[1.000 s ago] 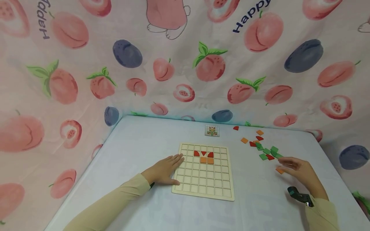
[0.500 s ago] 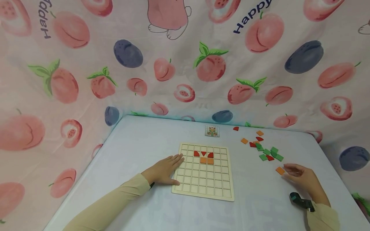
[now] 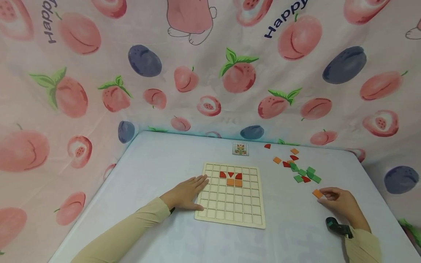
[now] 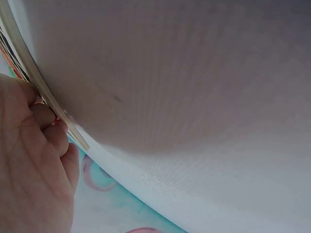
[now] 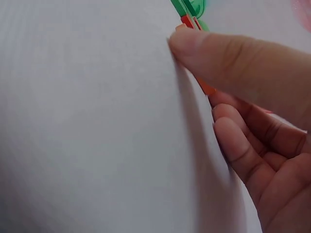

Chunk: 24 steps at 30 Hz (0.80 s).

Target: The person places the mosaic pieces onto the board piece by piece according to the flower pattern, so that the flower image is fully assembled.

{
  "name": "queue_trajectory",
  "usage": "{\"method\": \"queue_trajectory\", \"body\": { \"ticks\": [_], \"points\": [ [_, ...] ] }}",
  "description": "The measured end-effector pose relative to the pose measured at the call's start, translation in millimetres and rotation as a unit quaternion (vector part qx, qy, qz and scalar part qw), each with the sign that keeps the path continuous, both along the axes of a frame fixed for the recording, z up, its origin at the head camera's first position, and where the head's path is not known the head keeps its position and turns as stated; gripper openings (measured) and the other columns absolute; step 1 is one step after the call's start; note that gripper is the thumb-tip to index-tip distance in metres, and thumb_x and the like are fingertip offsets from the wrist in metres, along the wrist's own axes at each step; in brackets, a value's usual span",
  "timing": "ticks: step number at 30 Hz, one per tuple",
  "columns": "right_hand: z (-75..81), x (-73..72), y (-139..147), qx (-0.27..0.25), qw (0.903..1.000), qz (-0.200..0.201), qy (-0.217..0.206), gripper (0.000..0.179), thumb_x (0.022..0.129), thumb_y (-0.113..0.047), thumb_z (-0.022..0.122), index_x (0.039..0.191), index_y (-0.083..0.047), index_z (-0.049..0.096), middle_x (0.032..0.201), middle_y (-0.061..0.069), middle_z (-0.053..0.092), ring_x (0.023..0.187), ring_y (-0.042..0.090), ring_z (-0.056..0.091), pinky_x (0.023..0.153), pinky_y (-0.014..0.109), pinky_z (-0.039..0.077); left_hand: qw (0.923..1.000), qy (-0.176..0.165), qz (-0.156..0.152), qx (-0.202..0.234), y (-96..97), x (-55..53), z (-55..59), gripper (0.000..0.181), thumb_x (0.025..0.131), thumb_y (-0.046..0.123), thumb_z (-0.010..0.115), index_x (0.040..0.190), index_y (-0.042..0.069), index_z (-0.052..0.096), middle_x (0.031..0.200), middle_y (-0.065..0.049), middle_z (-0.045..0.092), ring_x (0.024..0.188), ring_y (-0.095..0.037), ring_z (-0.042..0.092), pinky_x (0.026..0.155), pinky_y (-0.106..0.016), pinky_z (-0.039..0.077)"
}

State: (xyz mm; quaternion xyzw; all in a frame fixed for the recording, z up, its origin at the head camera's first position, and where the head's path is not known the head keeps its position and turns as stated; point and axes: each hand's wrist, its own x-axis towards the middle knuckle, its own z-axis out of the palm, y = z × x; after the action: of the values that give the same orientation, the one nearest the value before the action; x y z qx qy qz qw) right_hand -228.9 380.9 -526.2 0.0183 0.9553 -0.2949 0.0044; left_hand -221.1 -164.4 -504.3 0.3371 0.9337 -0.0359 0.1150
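My left hand [image 3: 186,193] rests with its fingers spread on the left edge of the wooden grid board [image 3: 230,215]. In the left wrist view its curved fingers lie along the board's [image 4: 48,94] edge. Set in the board's upper cells are red curved tiles, a small red triangle [image 3: 231,174] and two orange square tiles [image 3: 234,182]. My right hand [image 3: 342,204] pinches a loose orange square tile [image 3: 317,193] between thumb and index finger on the table. In the right wrist view the thumb covers part of that orange tile [image 5: 208,88].
Loose tiles lie scattered at the back right: green tiles [image 3: 302,172], red curved tiles [image 3: 287,164] and orange squares [image 3: 277,160]. A small pattern card [image 3: 240,149] lies behind the board. Fruit-printed cloth [image 3: 210,80] rises at the back of the white table.
My right hand has drawn back from the green tiles and now has its thumb and index finger at the orange square tile. The left hand and board have stayed put.
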Motion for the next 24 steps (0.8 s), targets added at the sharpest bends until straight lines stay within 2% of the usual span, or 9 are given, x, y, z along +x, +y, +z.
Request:
{"method": "queue_trajectory", "body": {
  "ticks": [10, 17, 24],
  "points": [
    [1.4, -3.1, -0.6, 0.02, 0.9995, 0.019, 0.017, 0.036, 0.076, -0.015, 0.076, 0.106, 0.004, 0.067, 0.09, 0.015, 0.066, 0.072, 0.008, 0.052, 0.057, 0.014, 0.043, 1.0, 0.005, -0.005, 0.007, 0.0, -0.7, 0.4, 0.102, 0.081, 0.072, 0.047, 0.151, 0.007, 0.013, 0.159, -0.009, 0.011, 0.147, -0.021, 0.014, 0.119, -0.037, 0.02],
    [7.0, -7.4, -3.7, 0.018, 0.9987, 0.045, -0.016, 0.04, 0.076, -0.015, 0.076, 0.109, 0.005, 0.065, 0.092, 0.014, 0.065, 0.076, 0.016, 0.054, 0.058, 0.013, 0.045, 0.9999, 0.003, -0.003, 0.013, -0.5, -0.9, -0.3, 0.101, 0.081, 0.071, 0.048, 0.151, 0.007, 0.015, 0.159, -0.008, 0.012, 0.147, -0.021, 0.015, 0.119, -0.037, 0.021],
    [8.2, -6.7, -4.9, 0.027, 0.998, 0.057, 0.0, 0.037, 0.075, -0.013, 0.077, 0.106, 0.005, 0.067, 0.087, 0.01, 0.065, 0.075, 0.016, 0.053, 0.058, 0.014, 0.044, 0.9999, -0.002, -0.004, 0.017, 0.3, 0.9, 1.4, 0.101, 0.081, 0.071, 0.049, 0.151, 0.007, 0.014, 0.159, -0.009, 0.012, 0.147, -0.022, 0.015, 0.119, -0.037, 0.02]
  ]
}}
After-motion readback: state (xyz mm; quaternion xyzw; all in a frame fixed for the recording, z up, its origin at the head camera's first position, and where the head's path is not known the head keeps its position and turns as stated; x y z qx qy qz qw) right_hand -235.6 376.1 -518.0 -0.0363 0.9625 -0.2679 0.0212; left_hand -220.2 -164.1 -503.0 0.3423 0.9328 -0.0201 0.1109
